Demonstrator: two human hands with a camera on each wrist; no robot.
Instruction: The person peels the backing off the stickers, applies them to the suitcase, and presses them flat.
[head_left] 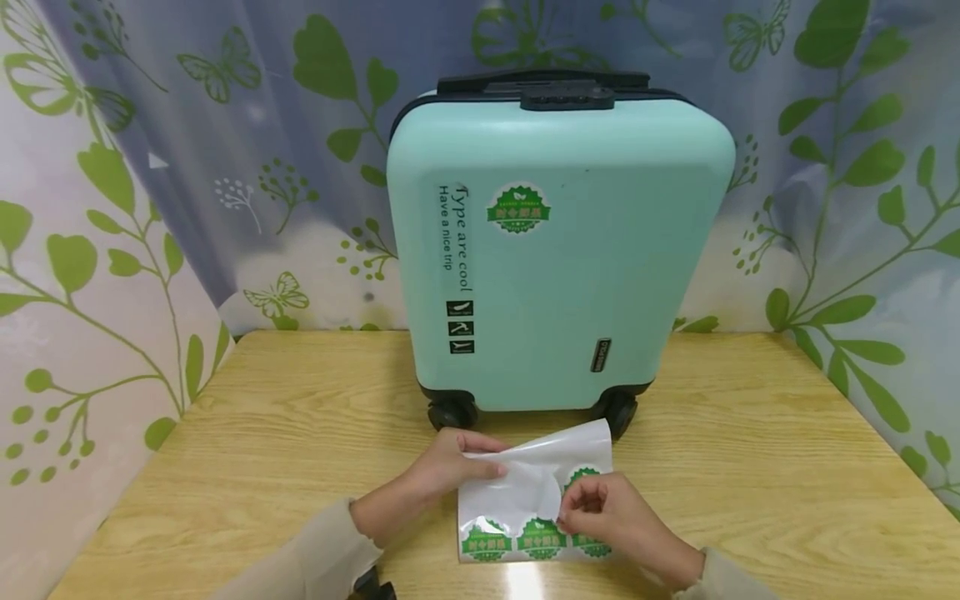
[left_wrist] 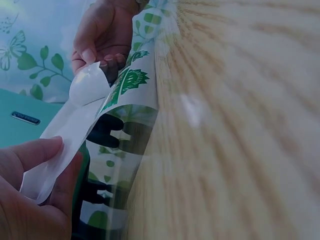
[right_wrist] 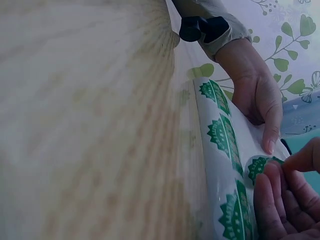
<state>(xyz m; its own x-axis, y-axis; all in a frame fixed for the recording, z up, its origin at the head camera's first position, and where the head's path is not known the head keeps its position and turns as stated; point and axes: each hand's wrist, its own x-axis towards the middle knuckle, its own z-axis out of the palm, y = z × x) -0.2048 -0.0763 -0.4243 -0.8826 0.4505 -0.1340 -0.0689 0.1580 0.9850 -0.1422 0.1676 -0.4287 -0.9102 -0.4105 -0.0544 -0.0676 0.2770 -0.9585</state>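
Note:
A glossy white sheet of stickers (head_left: 480,503) with green scalloped badges is held just above the wooden table. My left hand (head_left: 447,463) pinches its upper left part, thumb on top and fingers beneath, as the left wrist view shows. The fingers of my right hand (head_left: 613,510) pinch the edge of one round sticker (left_wrist: 89,86), which is curled up from the sheet with its white back showing. Its green printed face (right_wrist: 257,168) appears in the right wrist view. More green badges (head_left: 542,540) lie flat along the sheet's near edge.
A mint green suitcase (head_left: 600,250) stands upright on black wheels behind the sheet, on the wooden table (head_left: 315,417). One green badge sticker (head_left: 518,208) is on its upper front. A curtain with leaves and butterflies (head_left: 322,192) hangs behind.

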